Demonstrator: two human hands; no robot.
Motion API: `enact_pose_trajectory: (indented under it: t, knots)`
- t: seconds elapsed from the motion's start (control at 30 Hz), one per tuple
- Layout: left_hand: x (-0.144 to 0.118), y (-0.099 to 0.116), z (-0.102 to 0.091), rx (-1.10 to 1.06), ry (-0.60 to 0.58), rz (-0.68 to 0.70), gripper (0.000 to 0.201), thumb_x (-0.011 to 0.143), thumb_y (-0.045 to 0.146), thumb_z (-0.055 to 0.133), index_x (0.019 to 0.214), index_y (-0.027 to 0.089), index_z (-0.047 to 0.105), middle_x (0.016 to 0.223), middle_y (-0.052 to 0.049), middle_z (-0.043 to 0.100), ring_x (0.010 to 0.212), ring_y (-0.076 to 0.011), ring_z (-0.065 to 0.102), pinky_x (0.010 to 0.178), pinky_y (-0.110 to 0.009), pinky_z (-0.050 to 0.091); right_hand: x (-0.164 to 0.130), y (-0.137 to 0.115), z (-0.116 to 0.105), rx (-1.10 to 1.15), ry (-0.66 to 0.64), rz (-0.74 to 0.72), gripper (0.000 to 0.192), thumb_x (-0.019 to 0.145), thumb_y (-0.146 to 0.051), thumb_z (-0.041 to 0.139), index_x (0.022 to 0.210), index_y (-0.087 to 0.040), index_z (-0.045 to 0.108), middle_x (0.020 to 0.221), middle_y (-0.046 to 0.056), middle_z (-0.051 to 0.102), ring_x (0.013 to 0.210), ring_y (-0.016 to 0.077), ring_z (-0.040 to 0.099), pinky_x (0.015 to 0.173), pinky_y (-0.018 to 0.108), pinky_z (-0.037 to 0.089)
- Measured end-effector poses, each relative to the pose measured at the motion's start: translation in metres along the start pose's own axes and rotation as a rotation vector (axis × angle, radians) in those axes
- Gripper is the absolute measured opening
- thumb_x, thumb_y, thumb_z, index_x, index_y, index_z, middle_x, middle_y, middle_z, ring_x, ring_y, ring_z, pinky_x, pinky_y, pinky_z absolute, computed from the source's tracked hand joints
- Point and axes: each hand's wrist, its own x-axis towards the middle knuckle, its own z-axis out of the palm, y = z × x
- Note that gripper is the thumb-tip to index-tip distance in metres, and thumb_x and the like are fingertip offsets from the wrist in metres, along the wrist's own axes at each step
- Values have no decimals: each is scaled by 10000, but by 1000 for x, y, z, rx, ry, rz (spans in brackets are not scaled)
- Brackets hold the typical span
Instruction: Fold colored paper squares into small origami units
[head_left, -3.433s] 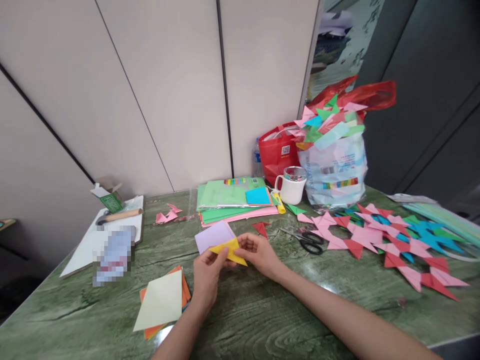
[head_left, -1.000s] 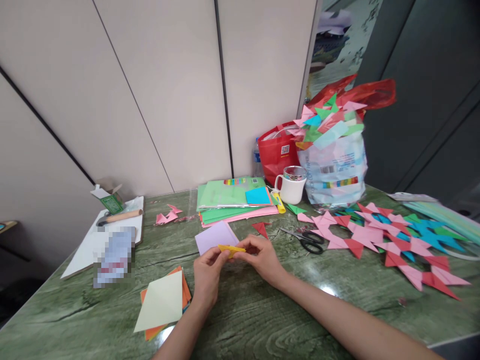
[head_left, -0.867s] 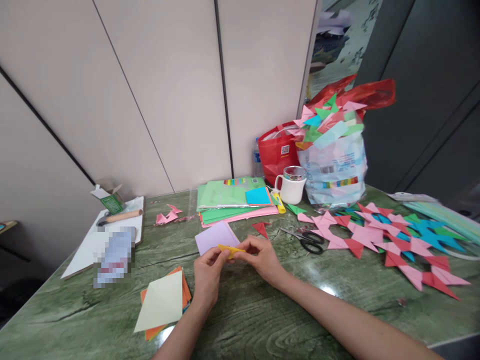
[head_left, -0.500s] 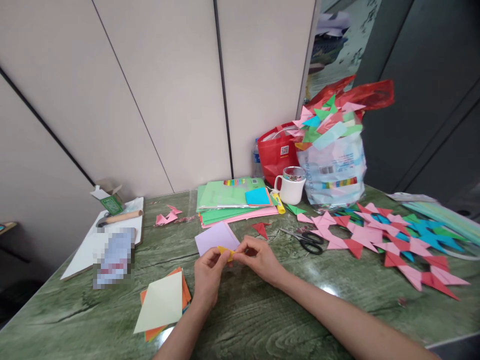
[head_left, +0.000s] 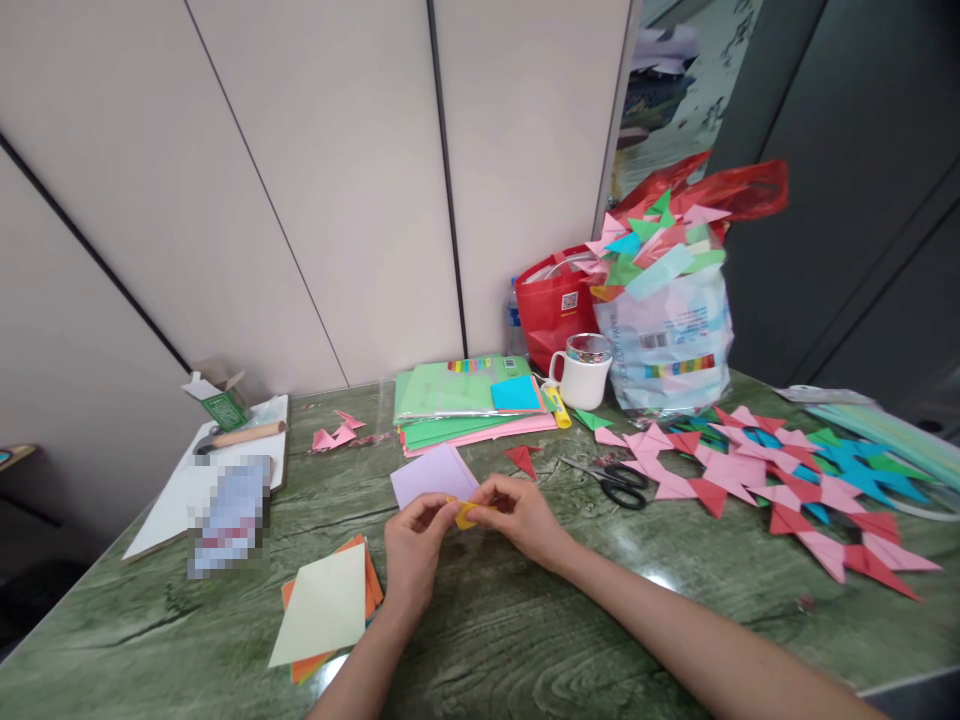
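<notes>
We pinch a small folded yellow paper (head_left: 466,514) between both hands, left hand (head_left: 411,555) and right hand (head_left: 523,518) meeting fingertip to fingertip just above the green worktop (head_left: 525,640), a lilac sheet (head_left: 432,475) lying just beyond.

Beige panelled wall (head_left: 360,170) behind green marbled table (head_left: 525,640); dark doors (head_left: 862,200) right.

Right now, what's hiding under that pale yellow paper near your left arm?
Orange sheets peek out beneath the pale yellow paper, with a sliver of blue. How many lie there stays covered.
</notes>
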Motion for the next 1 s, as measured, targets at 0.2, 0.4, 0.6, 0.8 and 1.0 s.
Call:
enact_pose_trajectory:
  t: [0.2, 0.4, 0.6, 0.8, 1.0]
  knots:
    - [-2, -1, -2, -5, -38, 62, 131, 610, 264, 696, 593, 146, 642, 593, 6, 604, 596, -112, 517, 592, -208, 415, 0, -1, -1, -40, -48, -33, 228, 660, -378, 678, 683, -162, 611, 661, 4, 620, 623, 125, 555, 587, 238, 429]
    - [-3, -1, -1, 23, -64, 86, 156, 629, 290, 677, 610, 142, 632, 609, -9, 602, 607, -128, 525, 600, -227, 422, 0, -4, -2, -23, -84, -19, 190, 667, -322, 678, 658, -154, 589, 643, -9, 589, 599, 108, 533, 568, 224, 413]
    - [-2, 0, 0, 75, 1, 80, 149, 637, 287, 654, 608, 153, 596, 581, 11, 581, 577, -117, 525, 566, -213, 423, -1, -3, 5, 131, -122, 61, 225, 649, -353, 686, 693, -157, 583, 615, -26, 592, 477, 82, 521, 479, 212, 426]
    - [-4, 3, 3, 83, -144, -19, 228, 610, 360, 672, 632, 148, 590, 558, 11, 588, 501, -112, 520, 498, -215, 414, 0, -1, 5, 206, -38, 83, 301, 570, -399, 731, 633, -146, 580, 581, -24, 589, 450, 79, 507, 439, 206, 419]
    - [-9, 7, 3, 139, -20, 5, 314, 640, 415, 637, 529, 174, 469, 377, 63, 455, 349, -76, 387, 387, -193, 302, 4, -5, 1, 122, -175, 56, 284, 602, -406, 709, 715, -159, 627, 644, -20, 600, 574, 99, 531, 558, 224, 429]
